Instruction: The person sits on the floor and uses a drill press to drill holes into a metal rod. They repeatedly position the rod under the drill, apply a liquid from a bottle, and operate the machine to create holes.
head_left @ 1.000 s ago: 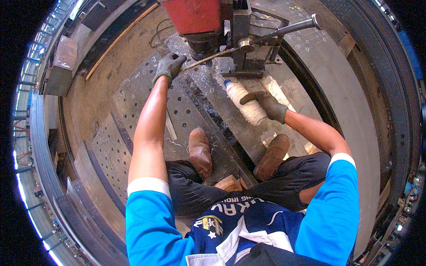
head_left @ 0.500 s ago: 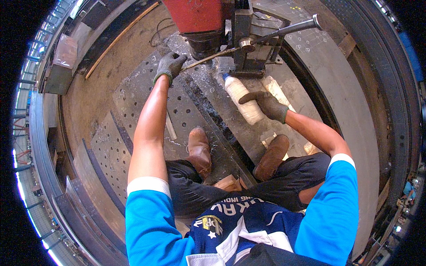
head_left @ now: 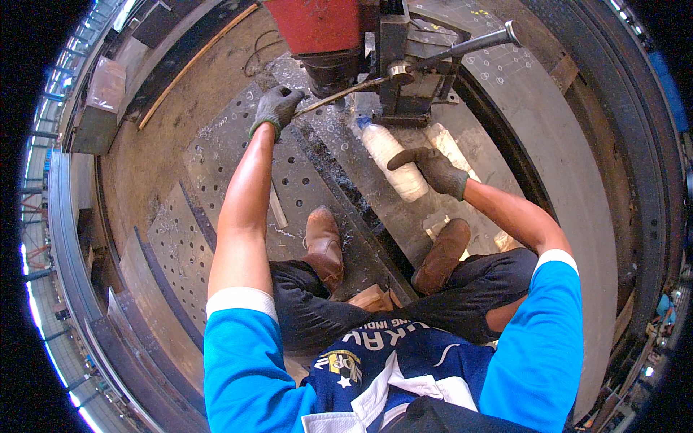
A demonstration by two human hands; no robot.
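Note:
My left hand [head_left: 276, 108], in a dark grey glove, is closed on the lower left end of a long metal feed lever [head_left: 339, 95]. That lever runs through a round hub on the side of a red and black drilling machine [head_left: 317, 32]. In my right hand [head_left: 432, 172], gloved too, is a clear plastic bottle [head_left: 386, 151] with whitish contents, lying at a slant. The bottle's blue cap end points toward the machine's base, close by the drill bit area. My thumb or finger lies over the bottle; the fingers beneath it are hidden.
Under my boots lie steel plates [head_left: 296, 180] with rows of round holes, strewn with metal shavings. A dark gap separates the plates. A pale strip [head_left: 449, 148] lies right of the bottle. To the left stand a metal box [head_left: 101, 108] and a long wooden stick [head_left: 195, 68].
The bottle's cap end has shifted slightly left and toward the machine. My left hand and the lever have barely moved.

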